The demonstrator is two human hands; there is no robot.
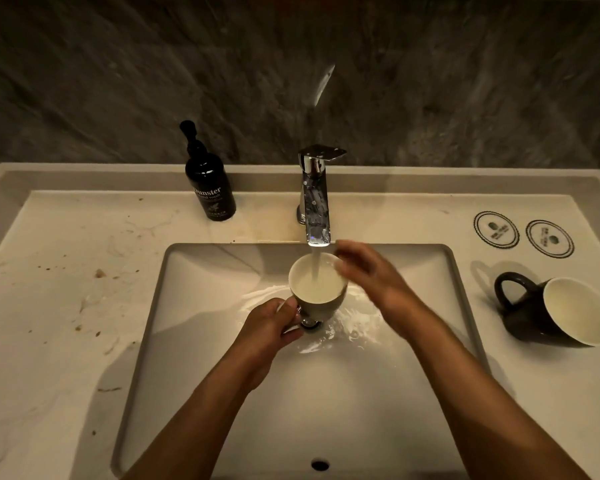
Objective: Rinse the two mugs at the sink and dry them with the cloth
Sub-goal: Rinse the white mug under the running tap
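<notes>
A dark mug with a pale inside (317,284) stands upright under the running chrome tap (315,199), and water streams into it. My left hand (274,323) grips that mug by its handle over the sink basin (201,306). My right hand (368,271) hovers at the mug's right rim, blurred, fingers loosely spread and holding nothing. A second dark mug (555,311) lies on its side on the counter to the right of the basin, mouth facing me, handle at the left. No cloth shows anywhere.
A black hand-wash pump bottle (208,181) stands behind the basin at the left. Two round coasters (523,233) lie at the back right of the counter. The left counter (66,289) is stained with brown specks. Water spreads around the drain.
</notes>
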